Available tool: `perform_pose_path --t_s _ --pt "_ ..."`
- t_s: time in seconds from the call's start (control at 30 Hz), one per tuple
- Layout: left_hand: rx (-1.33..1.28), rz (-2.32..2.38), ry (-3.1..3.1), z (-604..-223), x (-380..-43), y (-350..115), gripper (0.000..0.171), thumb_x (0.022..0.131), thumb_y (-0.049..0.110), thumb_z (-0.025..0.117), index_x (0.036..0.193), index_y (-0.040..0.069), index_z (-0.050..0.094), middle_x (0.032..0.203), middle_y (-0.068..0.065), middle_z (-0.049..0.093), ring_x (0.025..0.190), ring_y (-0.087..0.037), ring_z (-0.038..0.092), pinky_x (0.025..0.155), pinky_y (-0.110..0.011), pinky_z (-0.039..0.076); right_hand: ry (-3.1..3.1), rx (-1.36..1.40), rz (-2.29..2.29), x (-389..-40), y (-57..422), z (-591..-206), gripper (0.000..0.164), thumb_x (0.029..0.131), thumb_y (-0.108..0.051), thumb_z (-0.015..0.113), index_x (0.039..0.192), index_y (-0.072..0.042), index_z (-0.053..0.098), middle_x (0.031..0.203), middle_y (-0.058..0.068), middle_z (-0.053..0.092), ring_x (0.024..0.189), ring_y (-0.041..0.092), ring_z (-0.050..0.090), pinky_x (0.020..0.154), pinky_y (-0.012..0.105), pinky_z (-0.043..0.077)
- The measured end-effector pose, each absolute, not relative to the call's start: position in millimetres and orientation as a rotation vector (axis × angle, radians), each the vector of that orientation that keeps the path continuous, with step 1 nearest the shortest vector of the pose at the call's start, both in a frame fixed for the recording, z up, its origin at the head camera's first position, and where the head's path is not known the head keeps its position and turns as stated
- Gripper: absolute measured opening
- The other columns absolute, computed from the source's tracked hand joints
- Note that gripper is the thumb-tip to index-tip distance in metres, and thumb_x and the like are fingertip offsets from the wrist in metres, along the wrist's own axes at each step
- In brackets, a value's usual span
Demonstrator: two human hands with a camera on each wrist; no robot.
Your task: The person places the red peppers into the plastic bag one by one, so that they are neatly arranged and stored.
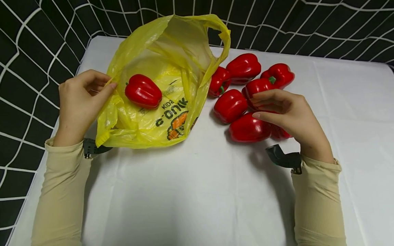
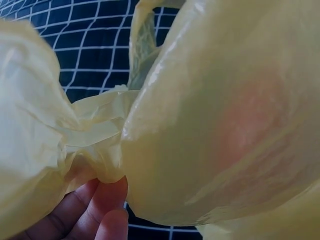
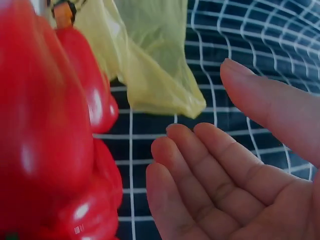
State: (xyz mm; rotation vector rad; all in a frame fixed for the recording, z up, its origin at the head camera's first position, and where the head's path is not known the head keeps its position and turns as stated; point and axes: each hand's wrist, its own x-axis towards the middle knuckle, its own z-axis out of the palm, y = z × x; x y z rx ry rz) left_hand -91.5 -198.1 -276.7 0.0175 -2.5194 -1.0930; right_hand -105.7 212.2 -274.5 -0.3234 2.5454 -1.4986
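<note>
Head view: a yellow bag point(image 1: 138, 136) is lying on the white worktop point(image 1: 184, 191), and one red pepper point(image 1: 143, 91) is sitting inside it.
Pepper bunch point(image 1: 257, 85): more red peppers are resting together beside the bag.
Left grip point(image 1: 84, 97): thumb and fingers are pinching the bag's edge.
Right grip point(image 1: 286, 107): loose fingers and thumb are hanging apart, near the bunch.

Upper left, on the surface point(image 1: 184, 191): bag point(image 1: 175, 75), one pepper point(image 1: 143, 91) inside; right of centre, pepper cluster point(image 1: 257, 85); behind both, netting point(image 1: 261, 25).
</note>
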Motion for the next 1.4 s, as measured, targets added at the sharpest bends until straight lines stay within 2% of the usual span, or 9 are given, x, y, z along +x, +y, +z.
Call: perform_pose_path --t_s 0.13,0.53,0.97,1.1,1.4 --pt "0.028 -1.095 -2.523 -277.4 -90.0 -199.1 0.020 0.084 0.014 0.071 0.094 -0.005 0.070 0.087 -0.018 0.067 0.065 0.006 0.051 0.064 -0.005 0.042 2.573 -0.286 -1.510 -108.5 226.5 -272.8 0.037 0.082 -0.005 0.072 0.118 -0.001 0.063 0.109 0.001 0.065 0.091 0.012 0.066 0.080 0.015 0.050" --pt "0.027 -1.100 -2.526 -278.9 -90.9 -198.8 0.020 0.084 0.013 0.071 0.094 -0.004 0.070 0.087 -0.018 0.067 0.065 0.007 0.051 0.064 -0.005 0.042 2.591 -0.241 -1.531 -109.1 251.7 -270.8 0.035 0.084 -0.002 0.068 0.118 0.000 0.062 0.110 0.005 0.065 0.089 0.010 0.067 0.080 0.014 0.050" --pt "0.042 -1.098 -2.533 -278.0 -90.2 -199.0 0.021 0.084 0.013 0.071 0.095 -0.004 0.070 0.088 -0.019 0.067 0.065 0.008 0.051 0.064 -0.005 0.042 2.663 -0.099 -1.415 -112.5 281.8 -271.6 0.037 0.084 -0.008 0.070 0.121 -0.003 0.062 0.109 -0.006 0.064 0.088 0.002 0.065 0.076 0.009 0.048" --pt "0.042 -1.095 -2.532 -277.7 -90.1 -198.9 0.020 0.084 0.013 0.071 0.095 -0.004 0.070 0.087 -0.019 0.067 0.064 0.007 0.051 0.063 -0.005 0.041 2.680 -0.056 -1.399 -113.0 295.6 -274.0 0.036 0.085 -0.006 0.068 0.121 -0.004 0.061 0.106 -0.009 0.063 0.088 0.000 0.064 0.075 0.007 0.047" --pt "0.041 -1.099 -2.535 -277.0 -89.8 -198.7 0.020 0.084 0.012 0.071 0.095 -0.005 0.070 0.087 -0.019 0.067 0.064 0.007 0.051 0.064 -0.004 0.042 2.649 0.029 -1.207 -118.2 313.8 -287.6 0.043 0.087 -0.020 0.068 0.127 -0.008 0.056 0.108 -0.012 0.060 0.098 0.002 0.057 0.073 0.006 0.043"
